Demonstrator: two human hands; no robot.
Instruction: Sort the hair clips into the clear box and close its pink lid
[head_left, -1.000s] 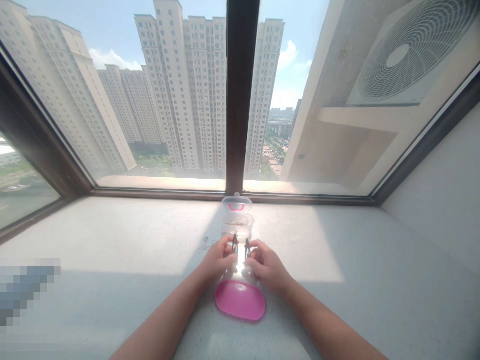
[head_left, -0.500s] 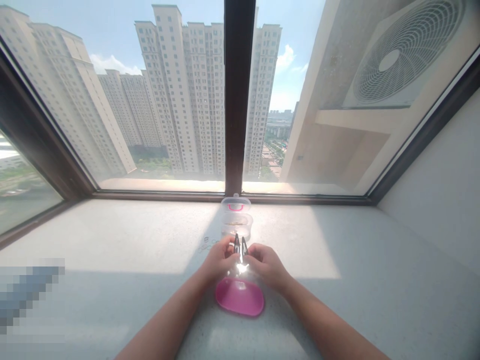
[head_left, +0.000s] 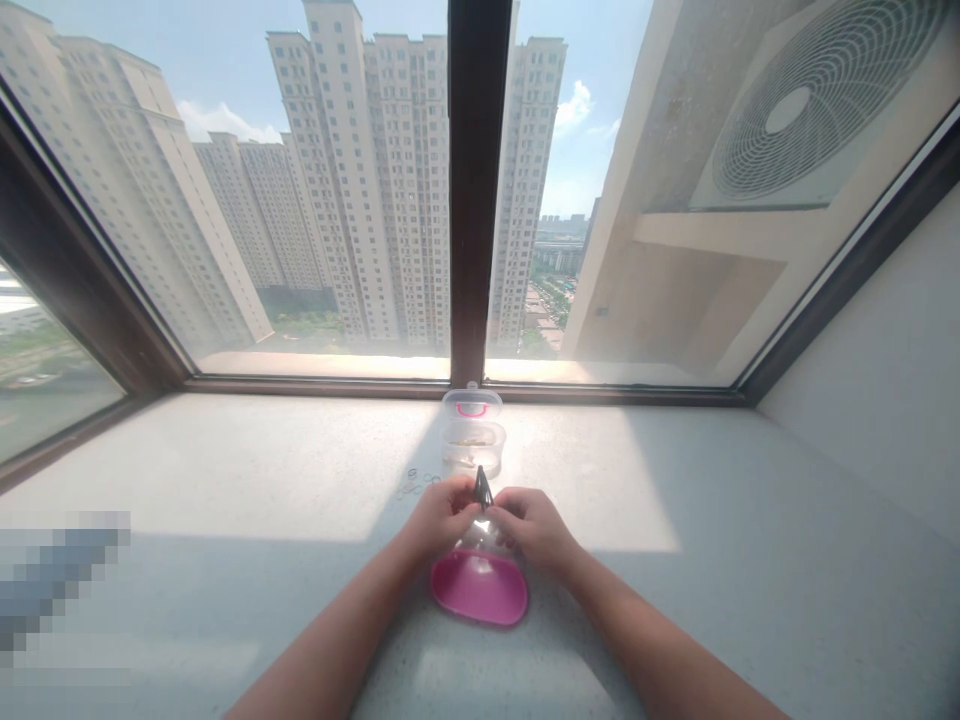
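Dark snap hair clips (head_left: 482,488) stand upright between my hands, pressed close together so they look almost like one. My left hand (head_left: 444,515) pinches them from the left with thumb and fingers. From the right, my right hand (head_left: 534,528) pinches at their lower end. Below the hands lies a pink oval tray or lid (head_left: 480,590), and a clear shiny piece (head_left: 480,537) shows just above it, partly hidden. A clear plastic box (head_left: 474,455) with small items inside is just beyond my fingertips.
Behind the box is its clear lid (head_left: 472,404) with a pink handle, by the window frame. Several small rings, perhaps hair ties (head_left: 411,488), lie left of the box. The pale sill (head_left: 262,600) extends to both sides, below the windows.
The two hair clips, held apart half a second ago, have come together between my hands. The tray, box and rings stay where they were.
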